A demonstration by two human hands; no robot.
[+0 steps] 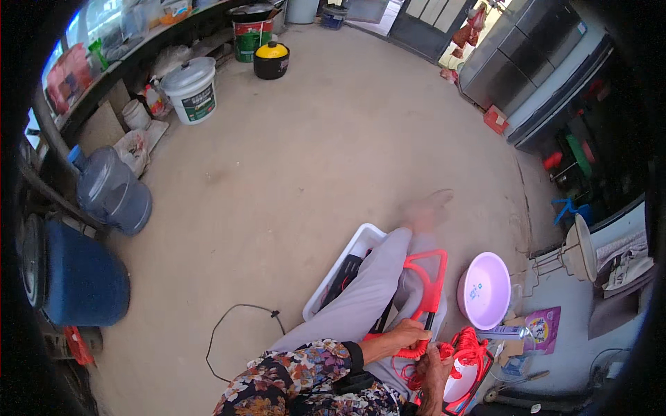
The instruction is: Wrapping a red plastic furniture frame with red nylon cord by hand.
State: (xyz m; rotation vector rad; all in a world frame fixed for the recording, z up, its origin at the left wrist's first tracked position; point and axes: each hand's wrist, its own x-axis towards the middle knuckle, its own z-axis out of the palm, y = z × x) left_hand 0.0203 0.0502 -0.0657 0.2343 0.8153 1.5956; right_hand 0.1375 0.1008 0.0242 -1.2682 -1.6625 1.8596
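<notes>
My left hand (409, 335) reaches across from the left and is closed around red cord (415, 350), by the black lower part of a red open-framed piece (437, 295) that lies by my legs. Close beside it, my right hand (436, 371) is closed too, its fingers on the same red cord. A tangled red bundle of cord (472, 347) sits to the right, over a white round thing (458, 385) with a dark-and-red frame. Both palms are hidden.
A white tray (364, 234) with dark items lies left of my grey-trousered legs. A purple basin (484, 291) stands at right, near a purple packet (542, 329). A thin dark cable (216, 329) loops over the floor. Blue water jug (114, 191) and white bucket (194, 97) stand left.
</notes>
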